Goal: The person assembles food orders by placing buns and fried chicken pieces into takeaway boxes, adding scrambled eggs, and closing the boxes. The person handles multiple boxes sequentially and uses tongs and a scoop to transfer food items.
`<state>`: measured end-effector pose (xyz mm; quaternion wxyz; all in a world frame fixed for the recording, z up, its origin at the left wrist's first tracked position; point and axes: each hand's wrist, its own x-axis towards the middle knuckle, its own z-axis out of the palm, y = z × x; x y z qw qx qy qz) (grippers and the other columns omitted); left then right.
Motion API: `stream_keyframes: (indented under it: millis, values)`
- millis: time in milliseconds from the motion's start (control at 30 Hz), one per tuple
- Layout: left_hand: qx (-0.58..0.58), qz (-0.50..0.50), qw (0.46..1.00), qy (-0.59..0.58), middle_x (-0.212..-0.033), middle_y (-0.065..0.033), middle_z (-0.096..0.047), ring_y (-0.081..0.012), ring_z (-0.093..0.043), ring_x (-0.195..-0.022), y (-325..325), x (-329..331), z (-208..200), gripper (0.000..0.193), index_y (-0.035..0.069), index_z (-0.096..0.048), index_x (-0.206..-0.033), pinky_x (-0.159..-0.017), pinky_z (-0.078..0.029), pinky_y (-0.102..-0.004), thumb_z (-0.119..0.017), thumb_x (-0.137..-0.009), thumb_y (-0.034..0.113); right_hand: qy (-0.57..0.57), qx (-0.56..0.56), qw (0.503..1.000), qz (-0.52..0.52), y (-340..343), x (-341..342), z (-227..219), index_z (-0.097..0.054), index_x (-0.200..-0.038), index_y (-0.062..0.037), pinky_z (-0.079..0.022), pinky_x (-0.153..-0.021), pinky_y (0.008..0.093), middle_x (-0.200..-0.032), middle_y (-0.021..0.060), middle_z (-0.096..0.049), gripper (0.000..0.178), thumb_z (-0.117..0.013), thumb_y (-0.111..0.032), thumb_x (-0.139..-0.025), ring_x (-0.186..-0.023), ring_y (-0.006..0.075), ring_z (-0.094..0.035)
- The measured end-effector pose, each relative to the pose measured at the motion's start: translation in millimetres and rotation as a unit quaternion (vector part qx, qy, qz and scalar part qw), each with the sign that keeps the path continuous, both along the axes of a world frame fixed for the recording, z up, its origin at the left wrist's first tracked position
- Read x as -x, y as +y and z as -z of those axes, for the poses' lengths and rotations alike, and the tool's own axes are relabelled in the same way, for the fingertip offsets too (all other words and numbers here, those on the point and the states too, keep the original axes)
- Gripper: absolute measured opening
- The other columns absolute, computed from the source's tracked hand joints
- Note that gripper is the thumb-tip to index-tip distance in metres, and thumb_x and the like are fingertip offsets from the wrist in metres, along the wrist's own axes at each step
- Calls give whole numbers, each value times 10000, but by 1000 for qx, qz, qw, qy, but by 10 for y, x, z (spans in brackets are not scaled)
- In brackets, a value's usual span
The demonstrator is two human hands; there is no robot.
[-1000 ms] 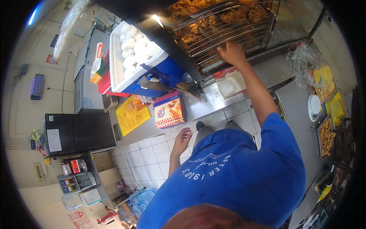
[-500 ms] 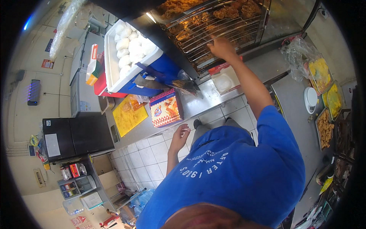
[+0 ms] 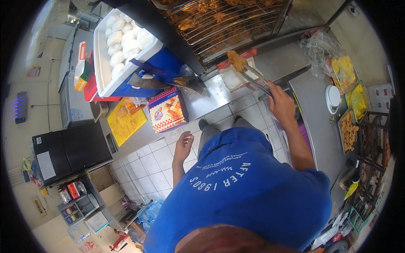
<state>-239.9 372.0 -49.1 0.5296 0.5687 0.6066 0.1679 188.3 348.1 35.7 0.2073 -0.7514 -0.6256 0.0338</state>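
Note:
My right hand (image 3: 282, 103) grips metal tongs (image 3: 260, 81) by their handle end. Pinched in the tips of the tongs is a piece of fried chicken (image 3: 236, 61), held over an open red-and-white carton (image 3: 232, 82) on the steel counter. A white item lies in the carton, partly covered by the chicken and tongs. Low at my other side, my left hand (image 3: 183, 145) hangs with its fingers loosely bent and nothing in it. Nearest to it is a closed printed food box (image 3: 168, 110) at the counter's edge.
A warming cabinet (image 3: 228, 25) with wire racks of fried chicken stands behind the carton. To the left are a blue cooler (image 3: 156, 63) full of white wrapped bundles and a yellow cutting board (image 3: 126, 121). A kitchen scale (image 3: 332, 100) and food trays (image 3: 348, 130) sit at right.
My right hand has come back from the cabinet racks toward me, and the tongs with the fried chicken now show above the carton. My left hand still hangs low.

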Motion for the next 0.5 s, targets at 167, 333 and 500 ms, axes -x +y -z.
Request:
stream_keyframes:
  millis: [167, 333, 500]
  values:
    - [-11, 44, 999, -11, -1077, -84, -622, -180, -581, -956, 223, -140, -75, 411, 31, -535, -1228, -813, -458, -309, -606, -913, 285, -64, 75, 995, 33, -250, -301, -127, -462, -1330, -169, -527, -683, 382, -1002, 65, -590, 575, -645, -122, -788, -842, 270, -632]
    - [-32, 49, 998, -2, -1091, -96, -622, -192, -585, -968, 323, -181, -120, 412, 34, -534, -1230, -822, -459, -315, -604, -914, 288, -65, 49, 997, -13, -316, -501, -416, -468, -1321, -168, -525, -694, 384, -985, 66, -593, 563, -647, -121, -790, -856, 273, -628]
    - [-37, 49, 998, 13, -1094, -108, -623, -198, -589, -976, 249, -91, -36, 414, 40, -531, -1234, -817, -459, -318, -604, -914, 292, -53, 117, 990, -51, -372, -624, -477, -486, -1296, -158, -531, -726, 372, -984, 67, -609, 536, -650, -133, -787, -864, 281, -633]
